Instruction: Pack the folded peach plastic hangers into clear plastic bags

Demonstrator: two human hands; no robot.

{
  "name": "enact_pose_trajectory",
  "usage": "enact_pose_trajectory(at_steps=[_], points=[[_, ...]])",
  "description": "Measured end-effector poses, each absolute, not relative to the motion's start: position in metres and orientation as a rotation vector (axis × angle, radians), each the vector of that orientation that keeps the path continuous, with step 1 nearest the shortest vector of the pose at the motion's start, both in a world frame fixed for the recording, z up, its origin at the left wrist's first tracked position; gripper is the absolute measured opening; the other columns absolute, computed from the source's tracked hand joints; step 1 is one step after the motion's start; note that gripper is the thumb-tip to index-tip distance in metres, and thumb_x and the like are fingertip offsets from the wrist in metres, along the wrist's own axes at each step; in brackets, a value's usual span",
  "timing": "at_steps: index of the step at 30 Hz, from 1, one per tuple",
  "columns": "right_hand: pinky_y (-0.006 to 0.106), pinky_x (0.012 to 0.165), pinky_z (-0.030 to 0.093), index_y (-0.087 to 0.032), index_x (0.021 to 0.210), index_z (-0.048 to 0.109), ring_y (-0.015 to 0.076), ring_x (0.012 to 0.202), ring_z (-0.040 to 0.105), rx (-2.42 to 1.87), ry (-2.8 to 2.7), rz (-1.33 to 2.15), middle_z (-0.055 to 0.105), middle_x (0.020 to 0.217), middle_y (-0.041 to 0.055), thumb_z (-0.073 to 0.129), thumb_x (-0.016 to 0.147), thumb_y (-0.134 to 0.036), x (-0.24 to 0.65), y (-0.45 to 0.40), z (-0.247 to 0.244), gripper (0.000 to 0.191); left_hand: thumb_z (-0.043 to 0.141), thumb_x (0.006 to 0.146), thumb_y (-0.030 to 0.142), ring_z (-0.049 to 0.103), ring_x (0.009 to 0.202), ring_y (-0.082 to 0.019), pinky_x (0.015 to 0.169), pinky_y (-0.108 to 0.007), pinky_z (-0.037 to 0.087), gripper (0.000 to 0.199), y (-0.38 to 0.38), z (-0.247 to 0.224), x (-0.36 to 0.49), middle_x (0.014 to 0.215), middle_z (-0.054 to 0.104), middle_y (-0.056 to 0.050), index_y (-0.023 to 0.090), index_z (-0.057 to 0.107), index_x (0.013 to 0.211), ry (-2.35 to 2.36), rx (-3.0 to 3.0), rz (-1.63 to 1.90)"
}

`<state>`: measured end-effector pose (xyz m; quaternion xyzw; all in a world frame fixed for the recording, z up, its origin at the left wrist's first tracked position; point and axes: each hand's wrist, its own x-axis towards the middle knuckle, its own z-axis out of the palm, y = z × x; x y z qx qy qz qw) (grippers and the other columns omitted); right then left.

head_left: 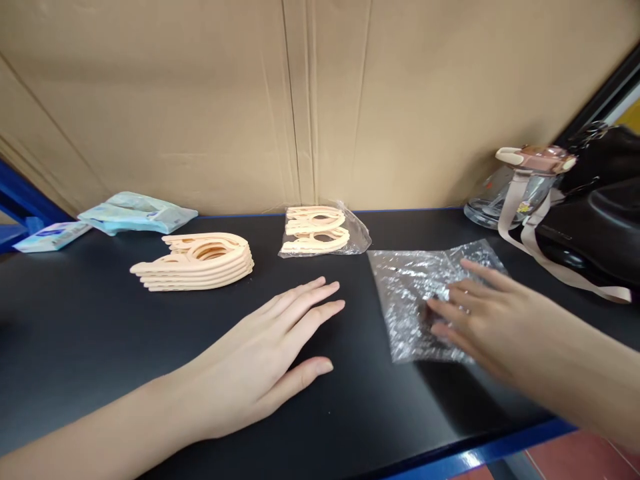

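My right hand (493,323), fingers spread, over crinkly clear plastic (400,293) at right, my left hand (275,343), thumb wide from fingers, near middle, peach hangers (200,275) stacked left, more in a bag (359,237) far middle

strapped bottle (539,188) — beside black bag (595,220)
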<state>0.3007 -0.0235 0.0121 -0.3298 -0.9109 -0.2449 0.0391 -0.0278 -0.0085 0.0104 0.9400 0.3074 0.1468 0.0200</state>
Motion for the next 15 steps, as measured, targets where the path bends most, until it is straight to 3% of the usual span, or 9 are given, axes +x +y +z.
enact_pose_trajectory(at_steps=[3,6,10,15], points=[[0.053,0.095,0.046,-0.019,0.100,0.073,0.0292,0.087,0.065,-0.902,-2.851,-0.515,0.071,0.087,0.0113,0.044,0.098,-0.034,0.260,-0.045,0.023,0.033,0.038,0.104,0.040,0.033,0.146,-0.020,0.119,-0.037,0.034,0.043,-0.003,0.011,-0.019,0.156,0.041,-0.004,0.024,0.043,0.144,0.860,2.837,0.539],[0.039,0.078,0.055,-0.022,0.108,0.071,0.0232,0.088,0.064,-0.900,-2.863,-0.064,0.068,0.097,0.0065,0.055,0.095,-0.040,0.230,-0.045,0.030,0.027,0.040,0.103,0.041,0.033,0.146,-0.019,0.119,-0.037,0.034,0.046,-0.002,0.006,-0.016,0.156,0.041,-0.004,0.022,0.040,0.146,0.831,2.799,0.486],[0.033,0.087,0.053,-0.021,0.116,0.067,0.0191,0.100,0.062,-0.813,-2.826,0.305,0.063,0.109,0.0058,0.051,0.099,-0.037,0.214,-0.020,0.024,0.029,0.046,0.100,0.044,0.032,0.147,-0.023,0.118,-0.041,0.035,0.058,0.001,-0.003,-0.027,0.158,0.038,-0.009,0.018,0.033,0.150,0.862,2.794,0.345],[0.033,0.090,0.051,-0.017,0.119,0.064,0.0177,0.101,0.063,-0.868,-2.636,0.258,0.064,0.114,0.0075,0.042,0.103,-0.030,0.230,0.015,0.012,0.031,0.044,0.101,0.037,0.021,0.150,-0.028,0.120,-0.051,0.029,0.052,0.009,0.004,-0.046,0.162,0.028,-0.003,0.028,0.035,0.152,0.852,2.831,0.203]])
